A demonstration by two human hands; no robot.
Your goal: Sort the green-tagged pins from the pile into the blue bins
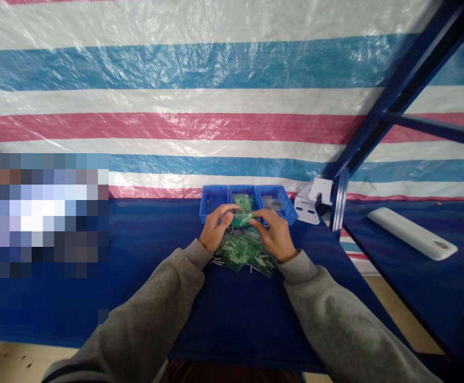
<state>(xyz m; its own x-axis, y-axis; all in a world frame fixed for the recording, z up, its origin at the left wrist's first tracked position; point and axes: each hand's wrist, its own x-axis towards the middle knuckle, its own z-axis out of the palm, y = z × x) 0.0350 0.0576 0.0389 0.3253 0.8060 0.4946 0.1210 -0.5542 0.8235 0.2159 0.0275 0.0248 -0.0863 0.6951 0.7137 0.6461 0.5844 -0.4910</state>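
Note:
My left hand [216, 227] and my right hand [274, 234] are raised above the blue tabletop, fingers pinched at opposite ends of a small clear plastic bag [241, 217]. Something green shows at the bag, though I cannot tell whether it is inside or behind. Just below lies a pile of clear bags with green and white slender pieces [242, 251]. Beyond my hands stand three joined blue bins. The middle bin [243, 188] holds green bagged pieces, the right bin [291, 211] has clear or greyish items, and the left bin [204, 205] contains a few small dark pieces.
A white bent sheet part with holes [307, 210] sits right of the bins, against a blue metal frame post [339, 205]. Farther right, a long white object [411, 233] rests on another blue surface. Striped plastic sheeting [216, 127] hangs behind. A blurred-out patch covers the left.

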